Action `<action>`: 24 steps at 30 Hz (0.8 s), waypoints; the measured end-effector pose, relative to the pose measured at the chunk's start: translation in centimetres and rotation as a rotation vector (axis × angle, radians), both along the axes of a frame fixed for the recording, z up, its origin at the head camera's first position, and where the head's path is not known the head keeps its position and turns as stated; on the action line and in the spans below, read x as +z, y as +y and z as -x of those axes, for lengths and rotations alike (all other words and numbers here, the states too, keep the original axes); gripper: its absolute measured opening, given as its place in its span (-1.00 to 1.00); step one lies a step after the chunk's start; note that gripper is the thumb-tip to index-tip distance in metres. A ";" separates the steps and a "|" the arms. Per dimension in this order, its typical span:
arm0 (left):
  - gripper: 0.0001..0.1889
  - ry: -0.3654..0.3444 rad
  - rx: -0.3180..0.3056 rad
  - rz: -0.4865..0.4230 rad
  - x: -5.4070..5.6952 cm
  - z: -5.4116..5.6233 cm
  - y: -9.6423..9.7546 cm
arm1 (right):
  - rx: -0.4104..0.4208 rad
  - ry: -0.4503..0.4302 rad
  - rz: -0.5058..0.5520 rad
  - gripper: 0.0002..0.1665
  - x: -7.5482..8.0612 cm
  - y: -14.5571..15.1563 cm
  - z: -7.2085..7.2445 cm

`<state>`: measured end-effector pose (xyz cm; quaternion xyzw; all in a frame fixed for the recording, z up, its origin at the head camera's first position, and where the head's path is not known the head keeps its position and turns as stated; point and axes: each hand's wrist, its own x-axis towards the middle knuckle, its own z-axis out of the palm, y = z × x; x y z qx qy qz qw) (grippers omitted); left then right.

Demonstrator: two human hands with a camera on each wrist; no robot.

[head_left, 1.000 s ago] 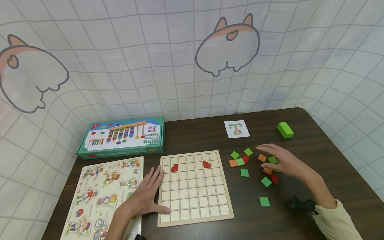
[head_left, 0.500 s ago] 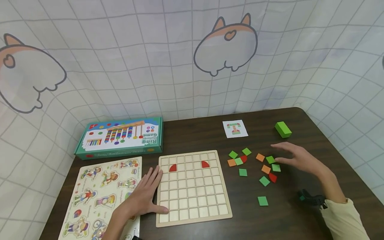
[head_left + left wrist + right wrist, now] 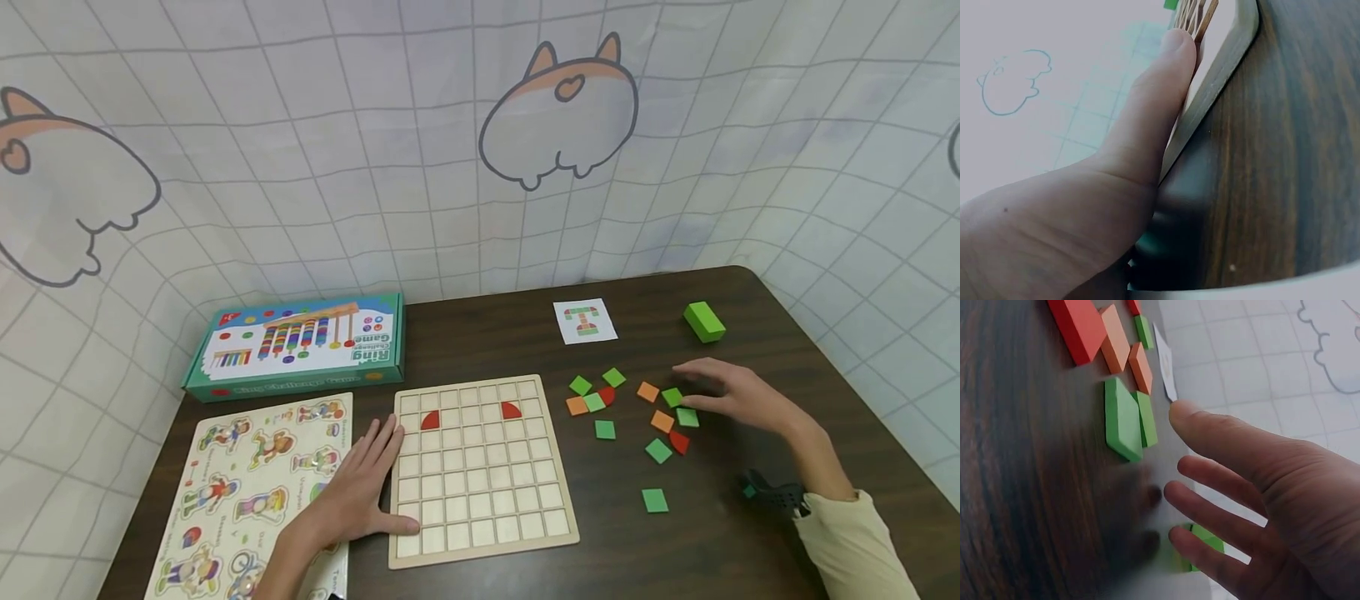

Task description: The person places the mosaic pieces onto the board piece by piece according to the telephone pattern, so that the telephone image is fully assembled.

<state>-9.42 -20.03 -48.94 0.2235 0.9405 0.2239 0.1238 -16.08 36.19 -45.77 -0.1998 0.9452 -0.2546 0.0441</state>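
Note:
A wooden grid board [image 3: 483, 467] lies mid-table, with a red quarter-circle piece [image 3: 431, 420] and another red quarter-circle [image 3: 512, 409] in its second row. My left hand [image 3: 360, 492] rests on the board's left edge, fingers straight and thumb across the lower corner. To the right are scattered green square tiles [image 3: 658, 451], orange tiles [image 3: 662, 422] and red quarter-circles [image 3: 678, 442]. Over the right side of this scatter hovers my right hand [image 3: 738, 400], fingers loosely bent. In the right wrist view nothing sits between its thumb and fingers; green tiles [image 3: 1121, 419] lie just beyond the thumb.
A white card [image 3: 585, 322] printed with a T-shaped pattern lies behind the tiles. Farther right stands a green block [image 3: 704, 322]. A ring game box [image 3: 296, 346] and a picture puzzle board [image 3: 255, 492] occupy the left side. A patterned curtain hangs behind the table.
My right hand has moved right, uncovering green and orange tiles, then slightly back towards them. The left hand stays on the board. The whole view has shifted a little.

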 end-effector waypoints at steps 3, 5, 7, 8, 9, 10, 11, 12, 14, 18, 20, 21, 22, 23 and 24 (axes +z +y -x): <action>0.34 -0.003 0.001 -0.014 -0.2 -0.1 -0.1 | -0.001 0.056 -0.010 -0.42 -0.3 -0.4 0.0; 0.34 -0.004 0.003 -0.020 -0.3 -0.1 -0.2 | 0.022 0.107 -0.021 -0.45 -0.4 -1.2 0.1; 0.34 0.000 0.003 -0.022 -0.3 -0.1 -0.2 | 0.052 0.146 -0.025 -0.47 -0.6 -2.2 0.4; 0.34 0.005 0.002 -0.022 -0.4 -0.1 -0.2 | 0.066 0.153 -0.026 -0.47 -0.6 -2.8 0.6; 0.34 0.010 0.002 -0.022 -0.4 -0.1 -0.2 | 0.075 0.153 -0.023 -0.48 -0.6 -3.3 0.9; 0.34 0.017 0.001 -0.021 -0.4 -0.1 -0.1 | 0.085 0.149 -0.023 -0.49 -0.7 -3.9 1.1; 0.34 0.021 0.001 -0.020 -0.4 -0.1 -0.1 | 0.091 0.137 -0.019 -0.50 -0.7 -4.4 1.4; 0.34 0.026 0.000 -0.021 -0.4 -0.1 -0.1 | 0.097 0.129 -0.019 -0.51 -0.7 -5.0 1.7; 0.34 0.030 0.001 -0.018 -0.4 -0.1 -0.1 | 0.112 0.108 -0.026 -0.56 -0.7 -6.1 2.3; 0.34 0.032 0.000 -0.014 -0.4 -0.1 -0.1 | 0.150 0.102 -0.083 -0.68 -0.8 -7.8 2.9; 0.35 0.032 0.000 -0.010 -0.3 -0.1 0.0 | 0.154 0.123 -0.125 -0.70 -0.8 -8.4 3.0; 0.35 0.032 0.001 -0.008 -0.3 -0.1 0.0 | 0.155 0.139 -0.146 -0.69 -0.8 -8.6 3.1; 0.35 0.032 0.001 -0.007 -0.3 -0.1 0.0 | 0.153 0.156 -0.167 -0.69 -0.9 -8.8 3.2; 0.35 0.029 0.002 -0.007 -0.3 -0.1 0.0 | 0.149 0.170 -0.180 -0.68 -0.8 -8.9 3.2; 0.35 0.026 0.002 -0.006 -0.3 -0.1 0.0 | 0.144 0.186 -0.197 -0.68 -0.8 -9.0 3.2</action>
